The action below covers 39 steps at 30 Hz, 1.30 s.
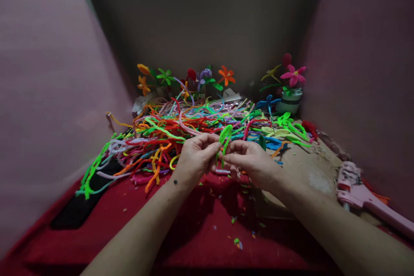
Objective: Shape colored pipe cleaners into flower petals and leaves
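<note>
A bright green fuzzy stem (226, 134), bent into a narrow loop, stands upright between my two hands. The fingers of my left hand (200, 154) are pinched on its left side. On the right side, my right hand (246, 158) pinches the same green piece lower down. Both hands are held close together over the front edge of a large heap of colourful fuzzy stems (194, 121). The lower ends of the green piece are partly hidden by the fingers.
Fuzzy flowers (226, 76) stand behind the heap. A jar (289, 101) holds a pink flower at back right. The pink glue gun (359, 196) rests on brown cardboard (313, 177) at right. A black flat object (73, 215) lies left on red cloth (113, 241), which has scattered clippings.
</note>
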Available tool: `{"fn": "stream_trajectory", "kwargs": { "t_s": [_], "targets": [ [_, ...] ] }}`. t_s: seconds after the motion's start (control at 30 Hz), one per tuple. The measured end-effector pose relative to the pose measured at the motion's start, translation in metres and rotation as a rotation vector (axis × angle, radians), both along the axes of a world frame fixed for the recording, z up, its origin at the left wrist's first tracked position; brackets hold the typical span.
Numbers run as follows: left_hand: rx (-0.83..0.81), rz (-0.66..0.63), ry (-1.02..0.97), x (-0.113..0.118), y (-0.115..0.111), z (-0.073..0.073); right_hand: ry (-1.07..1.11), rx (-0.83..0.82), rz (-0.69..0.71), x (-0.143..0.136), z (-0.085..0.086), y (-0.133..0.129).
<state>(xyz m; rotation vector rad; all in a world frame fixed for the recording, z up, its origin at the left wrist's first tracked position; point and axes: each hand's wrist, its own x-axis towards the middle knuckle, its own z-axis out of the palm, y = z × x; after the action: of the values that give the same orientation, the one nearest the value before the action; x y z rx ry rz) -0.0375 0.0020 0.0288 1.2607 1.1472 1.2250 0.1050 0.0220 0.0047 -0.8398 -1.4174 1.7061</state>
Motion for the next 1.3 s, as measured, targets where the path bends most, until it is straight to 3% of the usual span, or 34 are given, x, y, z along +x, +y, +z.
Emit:
{"fn": "stream_trajectory", "kwargs": {
  "t_s": [0.17,0.37,0.47,0.77,1.03,1.3],
  "targets": [
    [0.020,0.016,0.019,-0.001,0.001,-0.001,-0.105,0.097,-0.044,0.001,0.001,-0.002],
    [0.012,0.028,0.025,0.000,0.000,-0.001,0.180,0.138,-0.255,0.002,0.008,-0.001],
    [0.018,0.019,0.043,0.002,-0.001,-0.002,0.211,0.207,-0.332,0.002,0.006,0.001],
    [0.033,0.005,0.113,0.006,-0.004,-0.003,0.153,0.228,-0.310,0.000,0.004,-0.001],
    [0.051,0.014,0.124,0.008,-0.005,-0.003,0.035,0.348,-0.341,0.003,0.004,-0.003],
    [0.098,-0.013,0.099,0.009,-0.004,-0.006,0.034,0.277,-0.319,0.002,0.004,-0.001]
  ]
}}
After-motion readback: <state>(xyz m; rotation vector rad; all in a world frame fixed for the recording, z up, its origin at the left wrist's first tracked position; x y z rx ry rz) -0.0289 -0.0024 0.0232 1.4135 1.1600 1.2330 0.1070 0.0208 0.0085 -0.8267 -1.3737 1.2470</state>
